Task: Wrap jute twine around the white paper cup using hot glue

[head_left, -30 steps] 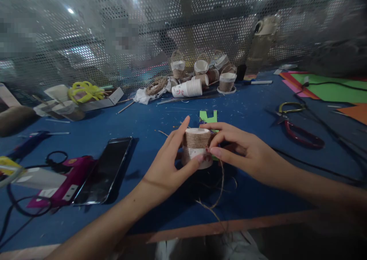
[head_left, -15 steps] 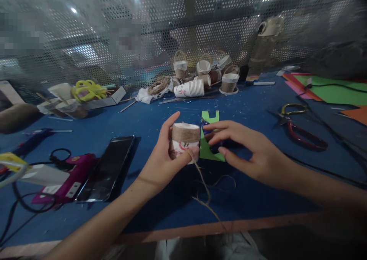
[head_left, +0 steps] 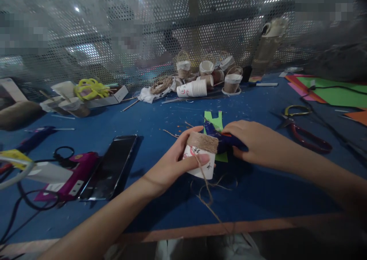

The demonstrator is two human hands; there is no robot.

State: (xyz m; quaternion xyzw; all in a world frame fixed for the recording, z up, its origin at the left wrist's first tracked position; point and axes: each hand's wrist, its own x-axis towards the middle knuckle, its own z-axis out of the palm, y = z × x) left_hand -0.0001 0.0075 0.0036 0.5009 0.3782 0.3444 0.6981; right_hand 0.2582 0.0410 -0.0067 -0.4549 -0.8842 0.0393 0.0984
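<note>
My left hand (head_left: 179,159) grips a white paper cup (head_left: 202,171) with red and dark printing, thumb across its near side. Brown twine (head_left: 203,142) is wound in a band around one end, and a loose twine strand (head_left: 207,204) trails from under the thumb towards the table edge. My right hand (head_left: 252,141) is closed around a blue hot glue gun (head_left: 233,142), just right of the cup. Beneath the gun lies a green paper piece (head_left: 218,120) with a notched end. The cup hides part of the gun.
A phone (head_left: 110,168) and a magenta power strip (head_left: 83,172) lie left; red-handled pliers (head_left: 308,138) lie right. Stacked paper cups (head_left: 195,89) and several small twine baskets (head_left: 231,85) stand behind. Another blue glue gun (head_left: 36,137) rests far left. Coloured sheets (head_left: 335,90) are at back right.
My right hand has closed around the glue gun and lifted it slightly. My left hand has moved right and tilted the cup, so its opening no longer shows.
</note>
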